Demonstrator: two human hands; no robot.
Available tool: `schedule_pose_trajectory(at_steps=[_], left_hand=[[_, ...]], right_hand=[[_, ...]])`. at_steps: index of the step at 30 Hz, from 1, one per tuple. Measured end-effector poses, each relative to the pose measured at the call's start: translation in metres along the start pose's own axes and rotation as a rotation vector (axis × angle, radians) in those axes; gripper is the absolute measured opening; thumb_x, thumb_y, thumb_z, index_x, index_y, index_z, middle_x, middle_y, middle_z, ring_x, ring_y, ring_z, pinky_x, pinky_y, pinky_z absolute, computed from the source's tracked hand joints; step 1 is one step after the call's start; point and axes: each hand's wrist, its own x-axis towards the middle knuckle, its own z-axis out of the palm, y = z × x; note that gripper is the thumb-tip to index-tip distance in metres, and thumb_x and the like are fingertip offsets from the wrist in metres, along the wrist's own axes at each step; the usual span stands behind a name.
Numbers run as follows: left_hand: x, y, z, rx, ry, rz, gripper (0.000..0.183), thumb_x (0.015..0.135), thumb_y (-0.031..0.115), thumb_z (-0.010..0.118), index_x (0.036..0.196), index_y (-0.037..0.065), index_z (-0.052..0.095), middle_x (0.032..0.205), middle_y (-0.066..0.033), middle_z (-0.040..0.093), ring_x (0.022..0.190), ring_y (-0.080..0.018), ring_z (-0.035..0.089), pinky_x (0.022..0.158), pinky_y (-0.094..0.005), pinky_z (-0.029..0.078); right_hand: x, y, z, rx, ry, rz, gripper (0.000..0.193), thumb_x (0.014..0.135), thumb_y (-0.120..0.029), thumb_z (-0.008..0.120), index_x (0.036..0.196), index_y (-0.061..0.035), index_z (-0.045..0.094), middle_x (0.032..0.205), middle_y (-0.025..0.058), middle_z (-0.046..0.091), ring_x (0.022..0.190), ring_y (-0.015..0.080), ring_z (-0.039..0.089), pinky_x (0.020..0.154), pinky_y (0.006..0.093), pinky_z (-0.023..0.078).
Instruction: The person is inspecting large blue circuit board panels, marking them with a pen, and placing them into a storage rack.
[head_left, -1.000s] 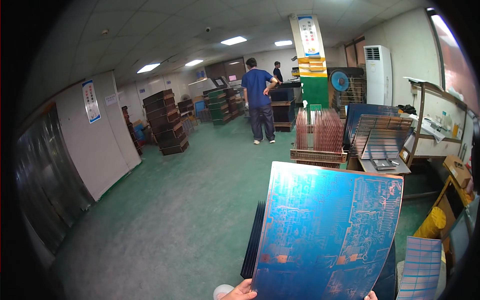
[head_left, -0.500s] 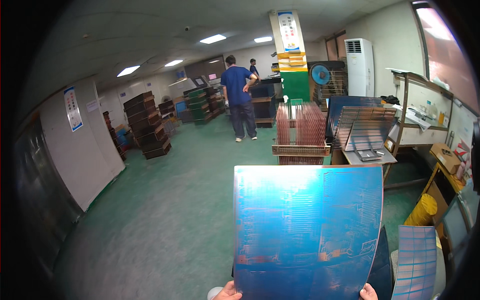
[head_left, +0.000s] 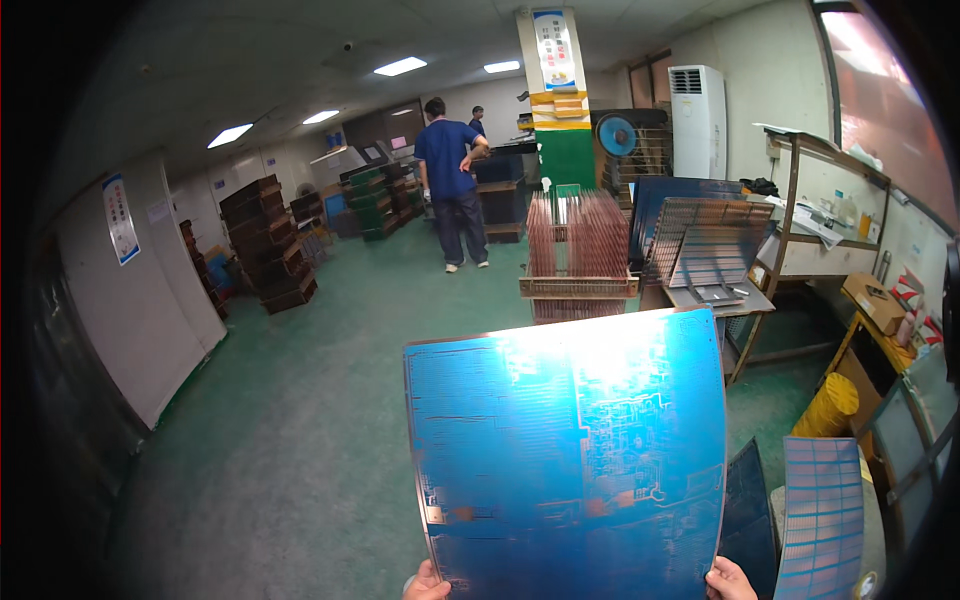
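Note:
A large blue circuit board panel (head_left: 560,450) with fine copper-coloured traces stands tilted up in front of me, with bright light glaring off its upper part. My left hand (head_left: 427,582) pinches its lower left edge, thumb on the near face. At the lower right edge my right hand (head_left: 731,580) grips it the same way. The panel's bottom runs out of the picture. Just right of it, a dark panel (head_left: 750,515) leans beside a lighter blue, grid-patterned panel (head_left: 822,515).
Ahead stands a rack (head_left: 578,288) with upright reddish slats, beside leaning panels (head_left: 708,240) on a small table. A metal shelf (head_left: 835,250) and a yellow bag (head_left: 828,405) are at right. Stacked dark crates (head_left: 265,245) stand left. A person in blue (head_left: 452,185) stands farther off.
The panel has shifted left with both hands and turned, its upper right corner now higher. The glare has moved right across it. The room behind has slid slightly left in view.

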Motion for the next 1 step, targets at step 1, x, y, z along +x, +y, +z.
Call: schedule_pose_trajectory(at_steps=[1], left_hand=[[0.0009, -0.0012, -0.003, 0.002, -0.01, -0.014, 0.066, 0.081, 0.0, 0.059, 0.135, 0.013, 0.025, 0.072, 0.0026, 0.05, 0.054, -0.0066, 0.048, 0.041, -0.0192, 0.037]], right_hand=[[-0.0022, 0.0004, -0.0007, 0.0, 0.005, 0.001, 0.049, 0.082, -0.022, 0.065, 0.122, -0.0015, 0.047, 0.099, 0.002, 0.061, 0.08, 0.0073, 0.057, 0.064, 0.0162, 0.044]])
